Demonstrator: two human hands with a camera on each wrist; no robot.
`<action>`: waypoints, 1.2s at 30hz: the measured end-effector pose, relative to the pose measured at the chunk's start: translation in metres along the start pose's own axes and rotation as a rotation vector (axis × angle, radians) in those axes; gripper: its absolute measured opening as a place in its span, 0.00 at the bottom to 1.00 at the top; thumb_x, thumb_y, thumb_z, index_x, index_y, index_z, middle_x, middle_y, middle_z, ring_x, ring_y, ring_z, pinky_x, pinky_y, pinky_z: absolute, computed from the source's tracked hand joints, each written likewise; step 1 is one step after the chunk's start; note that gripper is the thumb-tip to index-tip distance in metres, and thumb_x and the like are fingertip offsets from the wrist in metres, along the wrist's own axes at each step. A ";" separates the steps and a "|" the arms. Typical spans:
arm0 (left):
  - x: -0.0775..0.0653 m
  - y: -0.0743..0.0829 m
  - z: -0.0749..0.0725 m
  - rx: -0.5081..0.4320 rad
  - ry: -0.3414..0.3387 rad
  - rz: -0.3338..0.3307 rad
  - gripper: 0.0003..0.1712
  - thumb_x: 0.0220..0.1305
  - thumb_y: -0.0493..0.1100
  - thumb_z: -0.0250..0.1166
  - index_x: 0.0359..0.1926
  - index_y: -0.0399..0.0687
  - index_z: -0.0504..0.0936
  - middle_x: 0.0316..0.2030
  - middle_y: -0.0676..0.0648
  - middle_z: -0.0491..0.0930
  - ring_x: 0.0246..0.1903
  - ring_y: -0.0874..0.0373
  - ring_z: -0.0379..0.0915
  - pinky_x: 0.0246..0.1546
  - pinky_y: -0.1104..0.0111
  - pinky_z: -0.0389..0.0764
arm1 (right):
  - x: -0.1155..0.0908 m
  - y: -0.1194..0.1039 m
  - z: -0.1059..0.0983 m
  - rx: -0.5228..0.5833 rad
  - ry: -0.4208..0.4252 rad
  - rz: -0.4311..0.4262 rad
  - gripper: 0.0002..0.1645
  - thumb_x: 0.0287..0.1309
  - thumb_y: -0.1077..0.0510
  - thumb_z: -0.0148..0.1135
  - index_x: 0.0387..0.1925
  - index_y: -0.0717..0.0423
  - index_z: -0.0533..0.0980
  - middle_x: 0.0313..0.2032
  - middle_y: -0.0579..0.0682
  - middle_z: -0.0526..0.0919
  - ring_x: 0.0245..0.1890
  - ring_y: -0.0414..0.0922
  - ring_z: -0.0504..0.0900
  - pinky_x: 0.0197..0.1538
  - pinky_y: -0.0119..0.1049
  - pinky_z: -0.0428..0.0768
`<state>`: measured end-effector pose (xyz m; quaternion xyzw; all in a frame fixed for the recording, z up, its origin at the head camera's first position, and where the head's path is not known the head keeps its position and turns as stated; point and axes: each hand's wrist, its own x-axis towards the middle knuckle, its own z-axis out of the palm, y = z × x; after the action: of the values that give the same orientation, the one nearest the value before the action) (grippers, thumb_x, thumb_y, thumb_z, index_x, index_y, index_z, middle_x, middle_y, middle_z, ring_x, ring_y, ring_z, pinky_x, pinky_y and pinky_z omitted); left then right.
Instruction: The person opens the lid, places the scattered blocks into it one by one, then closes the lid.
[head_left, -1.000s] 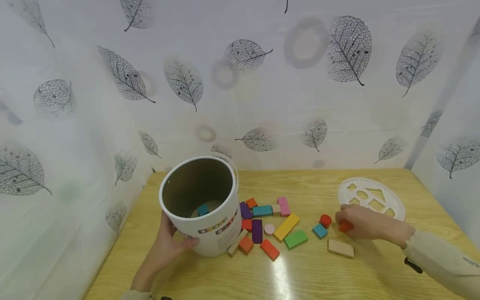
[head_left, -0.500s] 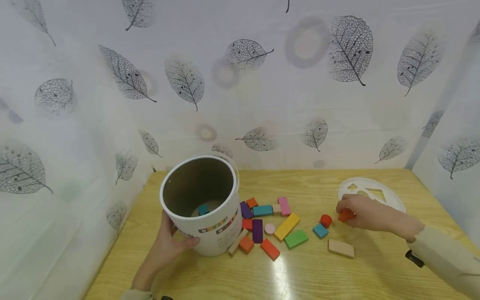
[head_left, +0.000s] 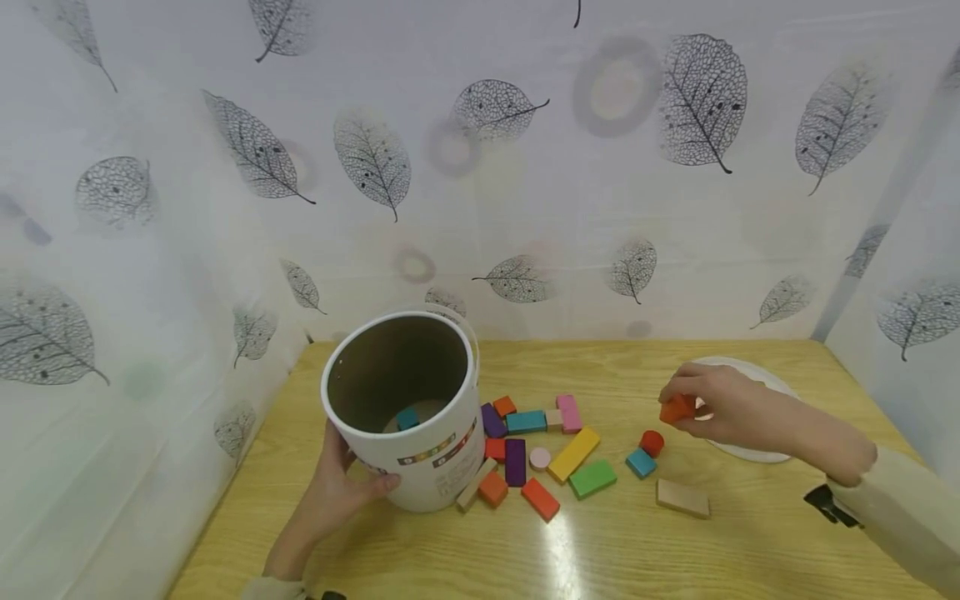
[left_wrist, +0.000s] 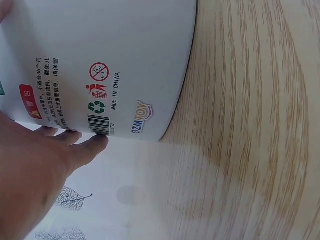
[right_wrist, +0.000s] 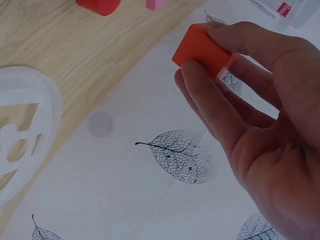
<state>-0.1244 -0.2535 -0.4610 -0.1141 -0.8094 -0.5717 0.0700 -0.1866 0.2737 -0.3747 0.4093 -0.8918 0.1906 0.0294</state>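
My left hand (head_left: 330,492) holds the side of a white bucket (head_left: 420,475), thumb on its front wall and fingers round the far side. The left wrist view shows several of those fingertips against the printed wall (left_wrist: 145,60). A blue block (head_left: 407,418) lies inside the bucket. My right hand (head_left: 731,408) pinches an orange block (right_wrist: 202,47) between thumb and fingers, raised above the table. Behind that block a narrow orange-red edge shows; I cannot tell whether it belongs to a second piece. Below the hand stand a red cylinder (head_left: 652,443) and a small blue block (head_left: 641,462).
Several coloured blocks lie right of the bucket, among them a yellow block (head_left: 573,454), a green block (head_left: 592,478) and a purple block (head_left: 515,462). A plain wooden block (head_left: 682,497) sits nearer. The white cut-out lid (right_wrist: 52,95) is partly hidden by my right hand.
My right hand has lifted the orange block off the table, up and slightly left, and now covers more of the white lid. The left hand and bucket stay put.
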 end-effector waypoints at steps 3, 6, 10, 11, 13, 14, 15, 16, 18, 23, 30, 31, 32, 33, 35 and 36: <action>0.000 0.000 0.000 -0.002 0.000 -0.001 0.76 0.44 0.32 0.80 0.82 0.62 0.37 0.79 0.40 0.50 0.76 0.34 0.51 0.68 0.29 0.63 | 0.002 -0.009 0.000 0.025 -0.016 -0.015 0.21 0.46 0.69 0.78 0.41 0.50 0.82 0.39 0.44 0.80 0.35 0.34 0.80 0.34 0.21 0.85; -0.001 0.000 0.001 0.005 0.000 -0.007 0.76 0.45 0.32 0.80 0.82 0.62 0.37 0.79 0.39 0.50 0.76 0.34 0.51 0.68 0.29 0.63 | 0.005 -0.016 0.001 0.039 -0.012 -0.050 0.21 0.46 0.69 0.78 0.41 0.50 0.82 0.39 0.45 0.80 0.34 0.34 0.81 0.34 0.20 0.85; -0.002 -0.001 0.000 0.012 -0.002 -0.017 0.76 0.45 0.33 0.80 0.82 0.62 0.36 0.79 0.39 0.49 0.76 0.33 0.50 0.68 0.29 0.61 | 0.012 -0.027 0.000 0.058 0.024 -0.089 0.23 0.46 0.70 0.78 0.43 0.50 0.82 0.41 0.45 0.81 0.36 0.35 0.82 0.35 0.21 0.85; -0.002 -0.001 0.000 0.011 -0.002 -0.016 0.76 0.45 0.33 0.80 0.82 0.62 0.36 0.79 0.39 0.49 0.76 0.33 0.50 0.68 0.29 0.60 | 0.015 -0.031 0.000 0.068 0.040 -0.103 0.23 0.46 0.71 0.77 0.44 0.50 0.82 0.42 0.45 0.82 0.36 0.36 0.83 0.35 0.21 0.86; -0.002 -0.001 0.001 0.006 -0.005 -0.009 0.76 0.45 0.32 0.80 0.82 0.63 0.35 0.79 0.39 0.49 0.76 0.33 0.50 0.69 0.28 0.59 | 0.022 -0.039 -0.002 0.085 0.064 -0.130 0.23 0.47 0.70 0.77 0.45 0.50 0.82 0.43 0.45 0.82 0.37 0.37 0.84 0.37 0.22 0.86; -0.002 -0.001 0.002 0.001 -0.005 -0.001 0.77 0.44 0.32 0.80 0.82 0.63 0.35 0.79 0.39 0.49 0.76 0.33 0.50 0.69 0.28 0.58 | 0.026 -0.043 -0.003 0.088 0.082 -0.145 0.23 0.47 0.70 0.77 0.45 0.50 0.81 0.43 0.44 0.83 0.38 0.36 0.84 0.37 0.23 0.87; -0.001 -0.002 0.003 -0.002 -0.003 0.005 0.78 0.44 0.31 0.80 0.82 0.63 0.34 0.79 0.39 0.49 0.76 0.33 0.50 0.70 0.29 0.57 | 0.031 -0.047 -0.004 0.089 0.100 -0.161 0.23 0.47 0.69 0.78 0.45 0.50 0.82 0.44 0.44 0.83 0.38 0.36 0.84 0.37 0.23 0.87; -0.001 -0.002 0.004 -0.010 0.000 0.010 0.78 0.43 0.31 0.80 0.82 0.64 0.34 0.79 0.39 0.49 0.75 0.34 0.50 0.70 0.29 0.56 | 0.037 -0.050 -0.005 0.085 0.122 -0.177 0.24 0.47 0.69 0.78 0.46 0.50 0.82 0.44 0.44 0.84 0.38 0.36 0.84 0.38 0.22 0.86; 0.000 -0.003 0.007 -0.029 0.006 0.018 0.79 0.42 0.30 0.80 0.82 0.63 0.33 0.78 0.40 0.50 0.75 0.35 0.51 0.72 0.31 0.53 | 0.048 -0.058 -0.007 0.068 0.177 -0.208 0.25 0.46 0.69 0.79 0.46 0.50 0.82 0.44 0.43 0.85 0.39 0.37 0.85 0.38 0.21 0.86; 0.001 -0.003 0.015 -0.050 0.049 -0.031 0.82 0.39 0.30 0.82 0.81 0.68 0.33 0.77 0.43 0.53 0.74 0.41 0.53 0.76 0.41 0.49 | 0.079 -0.073 -0.013 0.113 0.363 -0.277 0.26 0.43 0.71 0.79 0.46 0.56 0.83 0.45 0.48 0.87 0.41 0.42 0.88 0.38 0.24 0.87; 0.000 -0.005 0.019 -0.026 0.078 -0.052 0.83 0.38 0.30 0.83 0.80 0.68 0.32 0.76 0.42 0.54 0.74 0.43 0.55 0.76 0.61 0.55 | 0.130 -0.098 -0.014 0.309 0.481 -0.345 0.20 0.49 0.71 0.77 0.46 0.59 0.84 0.48 0.53 0.88 0.48 0.44 0.88 0.44 0.29 0.89; 0.000 -0.005 0.020 -0.032 0.079 -0.046 0.83 0.38 0.30 0.83 0.80 0.67 0.33 0.76 0.42 0.54 0.73 0.42 0.55 0.75 0.66 0.56 | 0.138 -0.101 -0.014 0.327 0.485 -0.355 0.20 0.49 0.71 0.77 0.46 0.59 0.84 0.48 0.54 0.88 0.48 0.45 0.88 0.45 0.29 0.89; 0.000 -0.005 0.020 -0.035 0.079 -0.039 0.82 0.38 0.30 0.83 0.81 0.67 0.33 0.76 0.42 0.55 0.73 0.41 0.55 0.73 0.71 0.57 | 0.146 -0.104 -0.013 0.342 0.490 -0.364 0.19 0.50 0.70 0.77 0.45 0.59 0.84 0.48 0.54 0.88 0.48 0.45 0.88 0.45 0.29 0.89; 0.000 -0.005 0.020 -0.039 0.080 -0.031 0.82 0.38 0.30 0.82 0.81 0.66 0.33 0.76 0.41 0.55 0.73 0.40 0.56 0.72 0.76 0.57 | 0.153 -0.108 -0.011 0.356 0.490 -0.373 0.18 0.50 0.70 0.77 0.45 0.60 0.84 0.48 0.55 0.88 0.49 0.46 0.87 0.45 0.29 0.89; 0.000 -0.005 0.021 -0.051 0.086 -0.017 0.82 0.38 0.29 0.82 0.81 0.65 0.34 0.75 0.40 0.56 0.72 0.38 0.57 0.69 0.80 0.58 | 0.166 -0.114 -0.008 0.382 0.482 -0.392 0.16 0.51 0.69 0.76 0.44 0.60 0.85 0.47 0.55 0.88 0.49 0.46 0.87 0.46 0.30 0.89; 0.000 -0.004 0.022 -0.051 0.086 -0.008 0.82 0.37 0.29 0.82 0.81 0.64 0.35 0.75 0.40 0.57 0.71 0.38 0.57 0.69 0.80 0.58 | 0.172 -0.118 -0.007 0.394 0.476 -0.403 0.16 0.52 0.69 0.76 0.44 0.61 0.84 0.47 0.55 0.88 0.49 0.47 0.87 0.46 0.30 0.89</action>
<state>-0.1249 -0.2345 -0.4725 -0.0878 -0.7911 -0.5971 0.0996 -0.2141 0.0830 -0.2952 0.5185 -0.7079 0.4388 0.1936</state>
